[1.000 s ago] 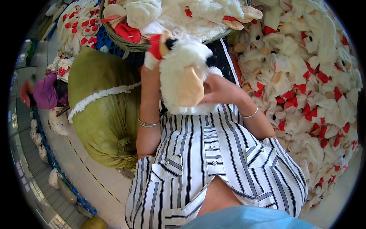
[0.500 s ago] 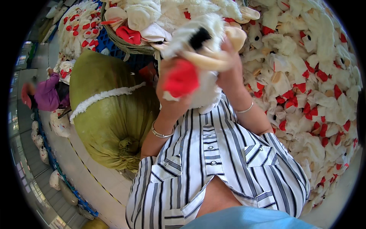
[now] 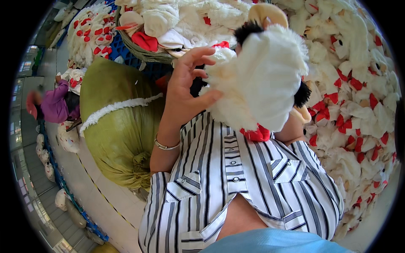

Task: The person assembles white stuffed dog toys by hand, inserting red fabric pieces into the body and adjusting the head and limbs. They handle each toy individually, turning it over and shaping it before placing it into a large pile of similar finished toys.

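A white furry plush toy piece (image 3: 270, 80) is raised in front of my chest. It has black tufts on two sides, beige ear-like parts and a red patch at its lower edge. My left hand (image 3: 185, 84) is open beside it, with fingers spread and curved and the thumb tip at the fur's left edge. The plush hides nearly all of my right hand; only that forearm shows below it. The piece stays up on that side, so my right hand appears to hold it from behind.
A large tied olive-green sack (image 3: 122, 126) with a white fluffy strip stands at my left. Ahead sits a basket (image 3: 147, 55) heaped with white plush pieces. A big pile of white and red plush pieces (image 3: 350, 114) fills the right. A person in purple (image 3: 57, 101) works far left.
The plush has moved right and been turned, so a broad white side now shows and the red part is at the bottom. My left hand has let go, its fingers opening.
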A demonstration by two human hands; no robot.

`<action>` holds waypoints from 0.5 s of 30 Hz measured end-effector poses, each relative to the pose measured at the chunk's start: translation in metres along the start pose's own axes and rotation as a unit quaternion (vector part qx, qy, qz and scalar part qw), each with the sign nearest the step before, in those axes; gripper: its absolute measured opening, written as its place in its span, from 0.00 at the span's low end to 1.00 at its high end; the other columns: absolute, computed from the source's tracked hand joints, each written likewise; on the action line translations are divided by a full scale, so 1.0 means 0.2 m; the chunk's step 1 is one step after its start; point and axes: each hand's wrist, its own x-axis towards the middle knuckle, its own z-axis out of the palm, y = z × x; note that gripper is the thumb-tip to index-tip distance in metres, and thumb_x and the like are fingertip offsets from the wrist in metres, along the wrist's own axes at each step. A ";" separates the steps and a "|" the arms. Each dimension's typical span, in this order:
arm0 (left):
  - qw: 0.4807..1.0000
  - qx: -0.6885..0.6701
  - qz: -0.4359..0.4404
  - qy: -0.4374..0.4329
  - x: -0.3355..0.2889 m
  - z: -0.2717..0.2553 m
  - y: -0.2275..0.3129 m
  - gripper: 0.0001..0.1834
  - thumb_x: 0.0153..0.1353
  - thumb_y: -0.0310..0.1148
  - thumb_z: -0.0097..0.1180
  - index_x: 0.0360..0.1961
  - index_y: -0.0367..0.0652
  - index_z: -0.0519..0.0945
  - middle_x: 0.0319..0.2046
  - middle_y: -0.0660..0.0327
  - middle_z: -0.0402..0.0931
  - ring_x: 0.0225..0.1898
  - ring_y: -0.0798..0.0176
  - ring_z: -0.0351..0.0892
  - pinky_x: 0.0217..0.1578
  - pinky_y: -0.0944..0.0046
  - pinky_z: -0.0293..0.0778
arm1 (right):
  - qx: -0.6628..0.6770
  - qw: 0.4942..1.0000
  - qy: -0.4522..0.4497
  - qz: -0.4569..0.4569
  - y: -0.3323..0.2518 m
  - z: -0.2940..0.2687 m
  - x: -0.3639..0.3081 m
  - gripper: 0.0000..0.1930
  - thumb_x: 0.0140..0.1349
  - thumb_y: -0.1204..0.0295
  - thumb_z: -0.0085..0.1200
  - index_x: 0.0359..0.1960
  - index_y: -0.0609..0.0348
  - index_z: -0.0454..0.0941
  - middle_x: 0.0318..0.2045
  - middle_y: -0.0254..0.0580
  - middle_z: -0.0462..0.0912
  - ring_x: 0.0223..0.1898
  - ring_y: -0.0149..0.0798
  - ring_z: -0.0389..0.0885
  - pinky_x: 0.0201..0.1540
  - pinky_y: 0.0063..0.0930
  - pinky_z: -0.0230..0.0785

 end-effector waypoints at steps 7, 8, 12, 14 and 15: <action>0.983 0.155 0.082 0.049 0.05 0.12 0.09 0.52 0.39 0.33 0.76 0.64 0.35 0.59 0.59 0.52 0.64 0.60 0.54 0.67 0.61 0.55 0.62 | 0.070 0.997 0.018 -0.025 0.03 -0.06 0.14 0.11 0.68 0.72 0.47 0.43 0.65 0.78 0.35 0.37 0.83 0.34 0.28 0.81 0.39 0.23 0.74; 0.978 0.188 0.074 0.043 0.07 0.13 0.08 0.53 0.39 0.33 0.77 0.65 0.34 0.58 0.58 0.51 0.64 0.61 0.53 0.65 0.61 0.54 0.61 | 0.102 0.994 0.009 -0.037 0.04 -0.08 0.14 0.09 0.65 0.74 0.49 0.41 0.64 0.80 0.34 0.36 0.83 0.32 0.27 0.81 0.37 0.21 0.74; 0.941 0.337 -0.003 0.037 0.05 0.06 0.03 0.55 0.40 0.35 0.77 0.65 0.33 0.55 0.55 0.47 0.65 0.61 0.51 0.64 0.60 0.54 0.62 | -0.134 0.983 0.126 0.007 -0.07 0.04 0.15 0.09 0.67 0.71 0.52 0.40 0.65 0.80 0.34 0.32 0.82 0.32 0.22 0.78 0.35 0.17 0.70; 0.956 0.288 -0.033 0.051 0.01 0.05 -0.01 0.54 0.40 0.34 0.77 0.64 0.31 0.56 0.54 0.47 0.67 0.57 0.51 0.68 0.56 0.56 0.67 | -0.112 0.982 0.124 -0.086 -0.08 0.06 0.20 0.11 0.69 0.69 0.53 0.28 0.57 0.76 0.21 0.20 0.71 0.22 0.19 0.64 0.24 0.17 0.55; 0.961 0.269 -0.039 0.054 -0.01 0.05 -0.02 0.53 0.41 0.34 0.77 0.64 0.30 0.56 0.54 0.47 0.67 0.56 0.51 0.70 0.54 0.58 0.69 | -0.069 0.988 0.121 -0.070 -0.09 0.06 0.20 0.11 0.69 0.69 0.52 0.27 0.58 0.76 0.21 0.20 0.70 0.22 0.18 0.64 0.24 0.17 0.55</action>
